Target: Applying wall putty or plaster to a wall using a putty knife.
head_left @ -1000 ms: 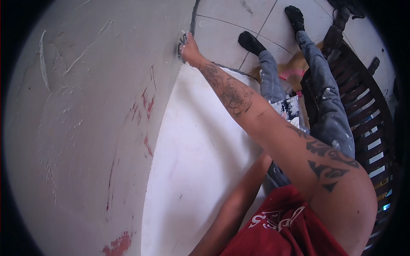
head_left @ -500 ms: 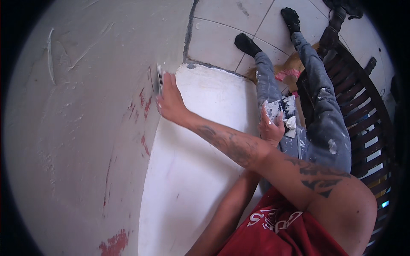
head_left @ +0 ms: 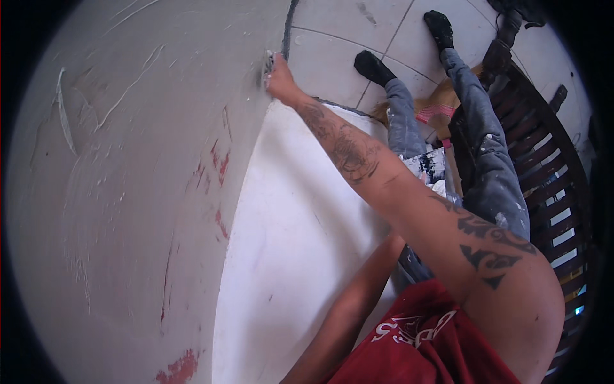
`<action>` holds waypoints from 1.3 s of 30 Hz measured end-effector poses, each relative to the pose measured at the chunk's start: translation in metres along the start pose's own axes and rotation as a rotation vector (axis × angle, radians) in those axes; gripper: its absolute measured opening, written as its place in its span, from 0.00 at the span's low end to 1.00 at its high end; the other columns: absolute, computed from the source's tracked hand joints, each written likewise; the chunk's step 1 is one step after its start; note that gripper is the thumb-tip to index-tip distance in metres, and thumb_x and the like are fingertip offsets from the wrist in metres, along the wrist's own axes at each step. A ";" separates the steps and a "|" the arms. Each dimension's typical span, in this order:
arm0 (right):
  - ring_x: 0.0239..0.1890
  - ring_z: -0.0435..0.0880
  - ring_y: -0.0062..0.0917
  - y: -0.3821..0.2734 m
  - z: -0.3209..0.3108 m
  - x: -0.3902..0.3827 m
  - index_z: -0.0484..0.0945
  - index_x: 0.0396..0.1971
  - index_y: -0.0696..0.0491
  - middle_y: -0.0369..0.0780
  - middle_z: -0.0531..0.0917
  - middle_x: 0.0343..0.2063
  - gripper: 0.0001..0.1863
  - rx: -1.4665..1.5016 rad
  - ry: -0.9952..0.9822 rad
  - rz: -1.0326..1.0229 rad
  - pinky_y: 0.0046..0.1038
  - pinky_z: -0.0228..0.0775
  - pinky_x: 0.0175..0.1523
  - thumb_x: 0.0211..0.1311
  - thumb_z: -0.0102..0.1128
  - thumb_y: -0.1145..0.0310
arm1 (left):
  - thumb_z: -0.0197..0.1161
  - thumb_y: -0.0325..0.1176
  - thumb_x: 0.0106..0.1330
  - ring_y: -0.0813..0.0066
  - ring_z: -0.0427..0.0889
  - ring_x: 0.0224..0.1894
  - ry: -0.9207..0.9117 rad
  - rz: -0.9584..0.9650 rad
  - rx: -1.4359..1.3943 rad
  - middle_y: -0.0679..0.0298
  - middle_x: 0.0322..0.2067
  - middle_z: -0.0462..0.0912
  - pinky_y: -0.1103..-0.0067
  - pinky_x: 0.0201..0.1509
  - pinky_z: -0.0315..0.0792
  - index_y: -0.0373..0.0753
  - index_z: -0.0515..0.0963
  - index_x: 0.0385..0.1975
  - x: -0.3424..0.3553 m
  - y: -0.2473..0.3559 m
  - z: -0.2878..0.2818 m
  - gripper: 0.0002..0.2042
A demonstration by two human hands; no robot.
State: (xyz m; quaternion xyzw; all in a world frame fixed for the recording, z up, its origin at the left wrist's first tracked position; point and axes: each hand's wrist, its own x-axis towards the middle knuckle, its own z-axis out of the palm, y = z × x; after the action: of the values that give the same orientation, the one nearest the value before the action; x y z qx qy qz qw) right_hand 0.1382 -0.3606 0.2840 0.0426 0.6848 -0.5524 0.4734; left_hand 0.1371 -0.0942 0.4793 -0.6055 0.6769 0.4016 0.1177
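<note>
My right hand [head_left: 281,82] is closed around a putty knife [head_left: 268,64], its blade against the grey plastered wall [head_left: 128,211] near the wall's far edge. The tattooed right arm stretches across in front of me. Below it, over my lap, is a putty-smeared board [head_left: 432,164] with dark and white patches and a white lump of putty [head_left: 439,187]. My left hand [head_left: 423,180] holds this board from beneath; most of that hand is hidden behind my right arm. Red patches [head_left: 222,165] and raised streaks of putty [head_left: 64,115] mark the wall.
A white ledge [head_left: 281,256] runs along the wall beside me. My legs extend over pale floor tiles [head_left: 332,57], feet in black socks. A straw broom [head_left: 441,102] with pink binding lies under my legs. A dark slatted wooden bench [head_left: 543,163] stands at the right.
My right hand has slid the putty knife farther away along the wall, toward its far edge. My right arm has straightened and now covers most of the left hand.
</note>
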 end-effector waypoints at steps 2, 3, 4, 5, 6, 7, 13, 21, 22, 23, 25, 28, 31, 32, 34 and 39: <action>0.42 0.63 0.49 -0.020 0.010 -0.013 0.55 0.42 0.65 0.56 0.62 0.40 0.25 -0.074 0.000 -0.036 0.36 0.56 0.49 0.38 0.46 0.80 | 0.54 0.43 0.52 0.50 0.68 0.43 0.002 -0.009 -0.019 0.48 0.43 0.66 0.67 0.44 0.63 0.34 0.56 0.50 0.000 0.000 0.001 0.29; 0.42 0.63 0.50 -0.030 0.015 -0.023 0.54 0.43 0.66 0.58 0.60 0.41 0.26 -0.149 0.067 -0.011 0.37 0.55 0.49 0.37 0.47 0.80 | 0.54 0.43 0.52 0.50 0.68 0.43 0.001 -0.016 -0.027 0.48 0.43 0.67 0.67 0.44 0.63 0.34 0.56 0.50 -0.001 0.000 0.001 0.28; 0.42 0.63 0.50 -0.038 0.020 -0.034 0.54 0.43 0.66 0.58 0.60 0.41 0.26 -0.155 0.037 -0.004 0.37 0.55 0.49 0.37 0.47 0.80 | 0.54 0.43 0.52 0.50 0.69 0.43 0.003 -0.017 -0.037 0.48 0.43 0.67 0.67 0.44 0.63 0.34 0.56 0.50 -0.001 0.000 0.002 0.28; 0.43 0.62 0.50 -0.046 0.023 -0.044 0.53 0.43 0.65 0.57 0.60 0.40 0.26 -0.186 0.050 -0.033 0.38 0.55 0.49 0.39 0.47 0.79 | 0.54 0.43 0.52 0.50 0.69 0.43 0.001 -0.018 -0.049 0.48 0.43 0.67 0.67 0.44 0.63 0.34 0.56 0.49 0.000 0.000 0.003 0.28; 0.44 0.61 0.50 -0.051 0.025 -0.055 0.53 0.43 0.65 0.56 0.60 0.39 0.26 -0.223 0.084 -0.060 0.39 0.55 0.49 0.40 0.46 0.79 | 0.54 0.43 0.52 0.50 0.69 0.43 -0.046 -0.030 -0.055 0.48 0.43 0.67 0.67 0.44 0.63 0.34 0.56 0.49 0.000 0.000 0.004 0.28; 0.44 0.61 0.50 -0.055 0.026 -0.067 0.53 0.43 0.65 0.56 0.60 0.39 0.26 -0.221 0.062 -0.060 0.39 0.55 0.49 0.40 0.46 0.79 | 0.54 0.43 0.52 0.50 0.69 0.43 -0.001 -0.020 -0.080 0.48 0.43 0.67 0.67 0.44 0.63 0.34 0.56 0.49 0.000 -0.001 0.003 0.28; 0.52 0.56 0.47 -0.090 -0.003 -0.156 0.47 0.50 0.65 0.57 0.57 0.47 0.33 -0.033 -0.245 -0.138 0.31 0.50 0.55 0.39 0.48 0.80 | 0.55 0.39 0.52 0.50 0.69 0.42 -0.065 -0.037 -0.110 0.48 0.43 0.67 0.67 0.44 0.63 0.33 0.57 0.49 -0.005 -0.008 0.003 0.27; 0.46 0.69 0.28 -0.230 -0.211 -0.226 0.54 0.53 0.55 0.45 0.68 0.44 0.32 0.090 -0.688 -0.066 0.26 0.63 0.48 0.44 0.52 0.82 | 0.57 0.34 0.50 0.60 0.64 0.49 0.135 0.099 -0.521 0.51 0.46 0.66 0.73 0.54 0.54 0.31 0.58 0.48 -0.002 -0.007 -0.023 0.26; 0.45 0.71 0.29 -0.257 -0.240 -0.231 0.55 0.52 0.55 0.45 0.69 0.43 0.33 0.321 -0.629 0.048 0.26 0.63 0.48 0.42 0.50 0.85 | 0.55 0.36 0.51 0.57 0.61 0.51 0.078 0.076 -0.415 0.47 0.48 0.63 0.74 0.56 0.52 0.27 0.55 0.49 0.004 0.000 -0.032 0.28; 0.43 0.72 0.29 -0.286 -0.272 -0.234 0.56 0.52 0.54 0.45 0.71 0.42 0.33 0.664 -0.566 0.221 0.27 0.64 0.48 0.40 0.48 0.88 | 0.53 0.37 0.53 0.54 0.59 0.53 0.091 -0.062 -0.370 0.43 0.49 0.60 0.74 0.58 0.50 0.24 0.53 0.50 0.011 0.009 -0.045 0.29; 0.41 0.73 0.33 -0.336 -0.319 -0.249 0.57 0.51 0.54 0.47 0.71 0.41 0.33 0.567 -0.473 -0.057 0.30 0.66 0.45 0.39 0.48 0.89 | 0.55 0.43 0.52 0.57 0.49 0.58 0.221 0.024 -0.487 0.42 0.53 0.52 0.76 0.60 0.43 0.21 0.49 0.51 0.016 0.032 -0.074 0.36; 0.44 0.70 0.34 -0.386 -0.376 -0.290 0.55 0.51 0.58 0.45 0.70 0.42 0.32 0.028 -0.354 -0.531 0.35 0.63 0.48 0.38 0.47 0.86 | 0.53 0.43 0.55 0.58 0.47 0.58 0.328 0.195 -0.723 0.42 0.54 0.50 0.75 0.60 0.40 0.22 0.47 0.52 0.000 0.081 -0.122 0.35; 0.43 0.71 0.32 -0.396 -0.400 -0.323 0.55 0.50 0.60 0.45 0.70 0.40 0.32 0.366 -0.319 -0.608 0.34 0.64 0.47 0.37 0.46 0.88 | 0.50 0.29 0.57 0.70 0.69 0.41 0.315 0.353 -1.081 0.53 0.44 0.66 0.79 0.45 0.64 0.28 0.55 0.49 -0.034 0.142 -0.166 0.22; 0.43 0.71 0.31 -0.393 -0.404 -0.335 0.54 0.50 0.60 0.45 0.70 0.41 0.33 0.360 -0.316 -0.615 0.34 0.63 0.48 0.37 0.45 0.90 | 0.50 0.26 0.56 0.77 0.69 0.40 0.269 0.401 -1.194 0.58 0.38 0.68 0.83 0.42 0.64 0.32 0.59 0.45 -0.050 0.156 -0.179 0.17; 0.45 0.69 0.32 -0.385 -0.415 -0.362 0.51 0.52 0.58 0.45 0.68 0.44 0.35 0.389 -0.418 -0.609 0.34 0.62 0.49 0.39 0.46 0.90 | 0.50 0.24 0.56 0.80 0.69 0.38 0.213 0.441 -1.341 0.61 0.34 0.69 0.83 0.40 0.65 0.34 0.62 0.39 -0.097 0.184 -0.191 0.12; 0.49 0.65 0.32 -0.356 -0.406 -0.418 0.48 0.55 0.55 0.42 0.63 0.49 0.38 0.420 -0.479 -0.653 0.34 0.61 0.50 0.40 0.47 0.91 | 0.49 0.21 0.55 0.81 0.70 0.31 0.218 0.439 -1.506 0.64 0.30 0.69 0.84 0.34 0.67 0.34 0.62 0.36 -0.187 0.215 -0.194 0.09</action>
State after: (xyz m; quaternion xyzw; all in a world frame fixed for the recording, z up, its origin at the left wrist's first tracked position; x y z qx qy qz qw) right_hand -0.0839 0.0195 0.8064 -0.2094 0.4067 -0.7938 0.4008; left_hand 0.0490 -0.1034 0.8124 -0.4107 0.3349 0.7041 -0.4727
